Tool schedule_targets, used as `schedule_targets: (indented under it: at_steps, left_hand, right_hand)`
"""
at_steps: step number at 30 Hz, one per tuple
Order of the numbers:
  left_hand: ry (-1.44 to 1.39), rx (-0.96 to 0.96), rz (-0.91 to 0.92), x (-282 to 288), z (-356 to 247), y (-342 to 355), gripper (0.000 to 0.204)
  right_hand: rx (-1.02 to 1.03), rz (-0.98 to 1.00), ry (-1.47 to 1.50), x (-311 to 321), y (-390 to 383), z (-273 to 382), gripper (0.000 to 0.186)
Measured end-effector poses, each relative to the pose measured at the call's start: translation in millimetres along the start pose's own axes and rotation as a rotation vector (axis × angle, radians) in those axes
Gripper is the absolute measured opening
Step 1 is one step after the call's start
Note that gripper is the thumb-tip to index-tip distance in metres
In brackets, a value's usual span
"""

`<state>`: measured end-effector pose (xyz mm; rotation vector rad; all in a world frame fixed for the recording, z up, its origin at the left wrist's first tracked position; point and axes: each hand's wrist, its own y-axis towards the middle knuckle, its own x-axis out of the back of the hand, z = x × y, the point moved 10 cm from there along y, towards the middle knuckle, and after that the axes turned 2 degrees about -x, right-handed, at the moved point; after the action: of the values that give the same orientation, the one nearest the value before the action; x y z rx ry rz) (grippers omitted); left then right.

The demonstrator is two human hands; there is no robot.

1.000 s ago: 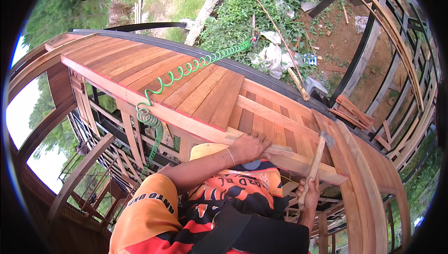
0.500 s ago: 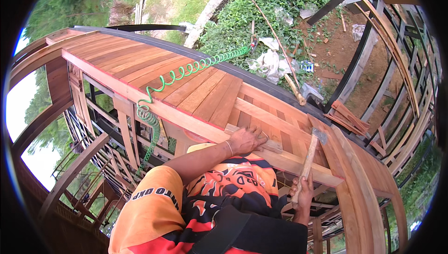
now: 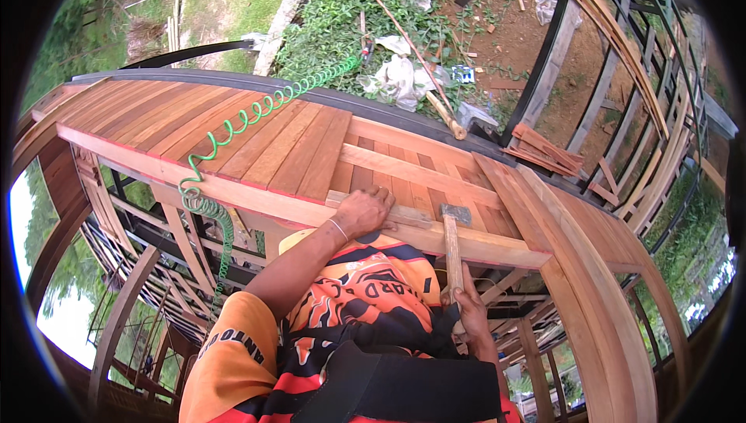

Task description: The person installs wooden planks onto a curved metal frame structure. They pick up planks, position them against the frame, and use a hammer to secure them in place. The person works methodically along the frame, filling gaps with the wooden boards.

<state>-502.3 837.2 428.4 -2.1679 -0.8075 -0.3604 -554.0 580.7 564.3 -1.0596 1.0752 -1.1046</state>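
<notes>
My left hand [image 3: 363, 211] rests over a short wooden strip [image 3: 413, 218], its fingers curled on it and holding it along the pale front beam [image 3: 497, 248]. My right hand [image 3: 468, 308] grips the wooden handle [image 3: 453, 256] of a hammer-like tool, whose flat, dark metal head [image 3: 454, 212] is raised near the strip's right end. Behind my hands is a recessed framed bay of reddish slats [image 3: 392, 190], crossed by a pale batten [image 3: 420, 174]. To the left lie close-laid reddish boards [image 3: 256, 143] with a red line along their front edge.
A green coiled hose [image 3: 233, 126] crosses the boards and hangs down left. A dark curved edge [image 3: 404, 118] borders the roof. Long planks [image 3: 567, 252] lie at right. Below are offcuts [image 3: 544, 151], curved frames [image 3: 606, 89], a pole [image 3: 447, 116] and white sheeting [image 3: 400, 81] among plants.
The view has shifted, moving the scene leftward. The tool's head has swung left, from over the right-hand planks to beside the short strip. My left hand stays on the strip.
</notes>
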Motion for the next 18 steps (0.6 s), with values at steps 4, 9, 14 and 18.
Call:
schedule_targets:
  at_steps: [4,9,14,18]
  left_hand:
    - [-0.031,0.011,-0.012,5,3,2,0.066]
    - [0.063,0.093,-0.013,-8,9,2,0.067]
    - [-0.028,0.095,0.032,-9,12,2,0.066]
    - [-0.054,0.083,0.029,-7,11,-1,0.065]
  right_hand:
    - [-0.216,-0.03,0.207,8,-24,11,0.073]
    - [-0.255,-0.061,0.246,6,-44,13,0.072]
    - [-0.205,-0.121,0.123,5,-37,14,0.071]
    - [-0.062,-0.254,0.333,34,-29,5,0.071]
